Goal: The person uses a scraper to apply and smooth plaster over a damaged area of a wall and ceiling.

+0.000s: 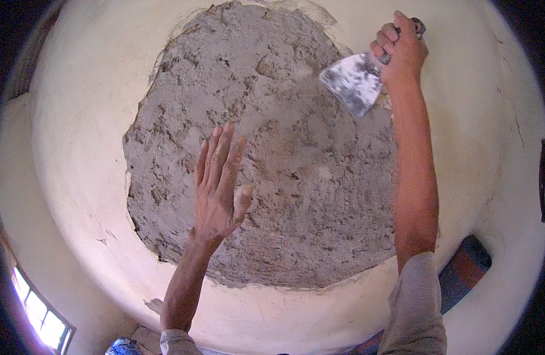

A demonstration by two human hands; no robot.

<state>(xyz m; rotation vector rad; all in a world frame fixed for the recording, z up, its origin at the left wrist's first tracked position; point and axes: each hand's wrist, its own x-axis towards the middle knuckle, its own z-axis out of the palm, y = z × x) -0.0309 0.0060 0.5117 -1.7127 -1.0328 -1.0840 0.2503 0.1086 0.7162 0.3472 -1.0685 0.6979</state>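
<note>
A broad patch of rough grey plaster (pixel 320 225) covers the middle of a cream-painted wall (pixel 83 160). At its upper right edge my right hand (pixel 404 50) is closed round the dark handle of a putty knife (pixel 354 81). The wide metal blade points left and down over the patch and is smeared with plaster; whether it touches the wall I cannot tell. My left hand (pixel 216 183) is held flat over the left middle of the patch, fingers stretched upward and thumb apart, with nothing in it. Whether its palm presses on the plaster is hidden.
Paint is chipped in a ragged border round the patch, and a thin crack runs down the wall at right. A bright window (pixel 42 313) is at lower left, near a blue cloth bundle (pixel 123 347). A dark rolled item with a reddish band (pixel 466 269) lies at lower right.
</note>
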